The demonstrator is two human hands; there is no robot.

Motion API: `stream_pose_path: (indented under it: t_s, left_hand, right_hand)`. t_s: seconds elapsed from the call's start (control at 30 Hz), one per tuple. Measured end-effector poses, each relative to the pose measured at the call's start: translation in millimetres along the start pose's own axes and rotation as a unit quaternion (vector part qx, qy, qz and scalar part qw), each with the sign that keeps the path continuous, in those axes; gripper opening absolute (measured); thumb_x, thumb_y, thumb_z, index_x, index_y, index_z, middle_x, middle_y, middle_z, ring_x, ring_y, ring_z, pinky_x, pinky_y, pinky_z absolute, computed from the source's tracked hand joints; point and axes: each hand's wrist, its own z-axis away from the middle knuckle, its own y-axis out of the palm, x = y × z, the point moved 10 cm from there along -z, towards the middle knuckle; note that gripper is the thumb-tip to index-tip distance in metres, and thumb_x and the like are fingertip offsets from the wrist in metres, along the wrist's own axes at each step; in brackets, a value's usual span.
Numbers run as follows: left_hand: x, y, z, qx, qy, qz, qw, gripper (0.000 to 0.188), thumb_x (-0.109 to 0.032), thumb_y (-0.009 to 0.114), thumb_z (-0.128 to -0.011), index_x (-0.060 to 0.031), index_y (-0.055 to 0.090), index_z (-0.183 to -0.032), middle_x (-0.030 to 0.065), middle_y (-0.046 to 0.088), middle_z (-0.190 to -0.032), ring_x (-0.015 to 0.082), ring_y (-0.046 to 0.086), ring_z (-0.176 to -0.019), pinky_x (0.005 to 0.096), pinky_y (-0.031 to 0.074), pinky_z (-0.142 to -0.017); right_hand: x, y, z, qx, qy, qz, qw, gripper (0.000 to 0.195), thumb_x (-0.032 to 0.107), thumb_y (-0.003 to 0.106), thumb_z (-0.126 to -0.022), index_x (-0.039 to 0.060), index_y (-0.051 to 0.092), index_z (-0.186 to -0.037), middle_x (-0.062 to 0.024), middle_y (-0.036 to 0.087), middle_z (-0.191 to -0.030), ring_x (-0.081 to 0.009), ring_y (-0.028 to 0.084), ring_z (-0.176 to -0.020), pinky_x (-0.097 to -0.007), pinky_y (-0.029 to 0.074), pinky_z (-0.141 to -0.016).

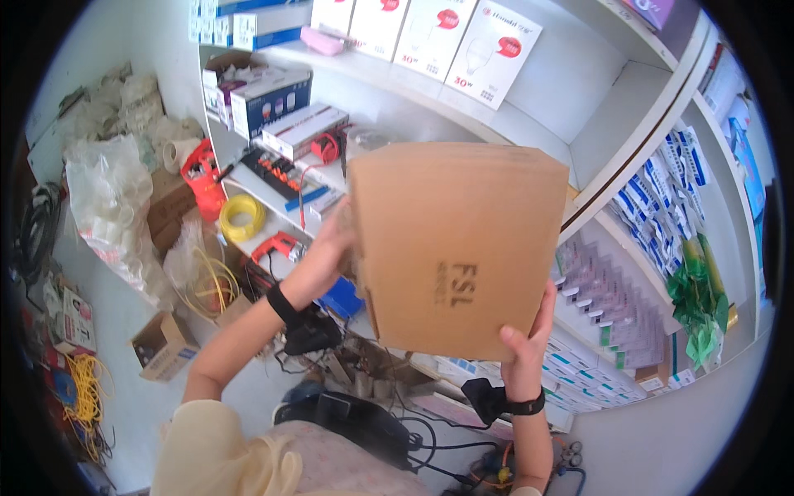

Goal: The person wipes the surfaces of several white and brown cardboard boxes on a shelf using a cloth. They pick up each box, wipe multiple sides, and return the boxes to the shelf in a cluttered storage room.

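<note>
A brown cardboard box [459, 248] with printing on its face is held up before me, in front of the white shelves. My left hand [340, 239] grips its left side; the fingers are partly hidden behind the box edge. At the lower right corner, my right hand [527, 347] holds the box with the thumb on the near face and fingers along the side. Black straps with dark pads are around both wrists. Beyond the box's top stand white light bulb boxes [494, 53] on an upper shelf.
The shelves bear a yellow wire coil [242, 218], a red power drill [279, 247] and hanging packets [611, 304]. A red bag [203, 180], a plastic sack [115, 211], an open carton [164, 347] and yellow cable [87, 387] lie to the left. Black cables run below.
</note>
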Motion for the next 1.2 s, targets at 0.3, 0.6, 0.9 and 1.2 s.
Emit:
stream_pose_path:
  t_s: [0.3,0.6,0.9,1.2]
  left_hand:
    - [-56,47,-8,0.096,0.264,-0.269,0.921,0.038,0.003,0.049,-0.075,-0.0046,0.043,-0.112,0.0129,0.039,-0.125,0.0245,0.034,-0.121,0.0324,0.022,-0.102]
    - [-110,103,41,0.073,0.631,-0.339,0.694,0.038,0.002,0.063,-0.061,-0.0075,0.055,-0.097,0.0252,0.036,-0.128,0.0402,0.038,-0.115,0.0429,0.03,-0.097]
    - [-99,117,-23,-0.013,0.613,-0.341,0.713,0.042,0.008,0.047,-0.06,-0.0042,0.053,-0.1,0.0261,0.031,-0.128,0.0415,0.031,-0.119,0.0466,0.025,-0.1]
    - [-126,122,-73,-0.039,0.584,-0.338,0.737,0.033,0.008,0.046,-0.07,-0.0029,0.048,-0.102,0.0189,0.036,-0.122,0.0346,0.04,-0.112,0.0379,0.029,-0.097]
  right_hand:
    - [-16,-10,-24,-0.096,0.103,-0.171,0.975,0.048,0.034,0.054,-0.083,0.0053,0.044,-0.12,-0.0049,0.052,-0.117,-0.017,0.048,-0.109,-0.0324,0.037,-0.091]
    - [30,1,-46,-0.083,0.076,-0.233,0.966,0.041,0.033,0.054,-0.084,0.0063,0.049,-0.115,-0.0031,0.055,-0.11,-0.0164,0.051,-0.103,-0.0318,0.036,-0.091]
    - [14,5,-82,-0.069,0.072,-0.179,0.979,0.05,0.041,0.053,-0.085,0.0118,0.04,-0.123,-0.0037,0.049,-0.119,-0.0209,0.044,-0.114,-0.041,0.036,-0.093]
    - [24,22,-92,0.0,0.082,-0.171,0.982,0.073,0.033,0.052,-0.086,0.0121,0.006,-0.138,-0.0092,0.036,-0.127,-0.0217,0.039,-0.114,-0.0436,0.033,-0.093]
